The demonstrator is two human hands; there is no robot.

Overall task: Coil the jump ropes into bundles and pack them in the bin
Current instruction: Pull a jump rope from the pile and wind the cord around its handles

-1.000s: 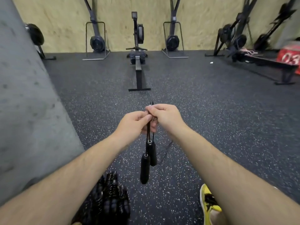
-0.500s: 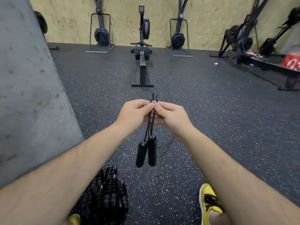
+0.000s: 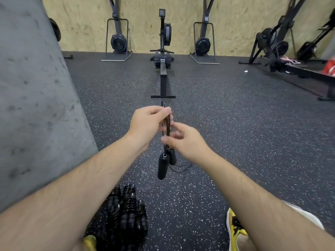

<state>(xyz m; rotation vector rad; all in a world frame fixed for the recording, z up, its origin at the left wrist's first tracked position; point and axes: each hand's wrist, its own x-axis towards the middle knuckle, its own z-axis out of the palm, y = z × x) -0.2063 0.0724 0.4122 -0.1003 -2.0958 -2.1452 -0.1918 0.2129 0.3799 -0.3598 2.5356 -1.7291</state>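
Setting: gym floor (image 3: 235, 142) of speckled black rubber, with a rower (image 3: 163, 69) ahead by a chipboard wall (image 3: 81, 15).
Left hand (image 3: 148, 124): pinches the folded strands of the rope (image 3: 168, 124) between thumb and fingertips; the loop ends poke out above.
Right hand (image 3: 186, 142): blurred. Thumb and fingers curl about the strands just below the left hand; whether they close on them cannot be told.
Handles (image 3: 162, 167): both hang side by side under the hands, off the floor, with a slack tail (image 3: 179, 169) on the floor behind.
Done: a heap of coiled bundles (image 3: 126, 214) lies low in the view; no bin wall shows.
Left: by judgement, this rope is only folded, so wrapping and packing remain.
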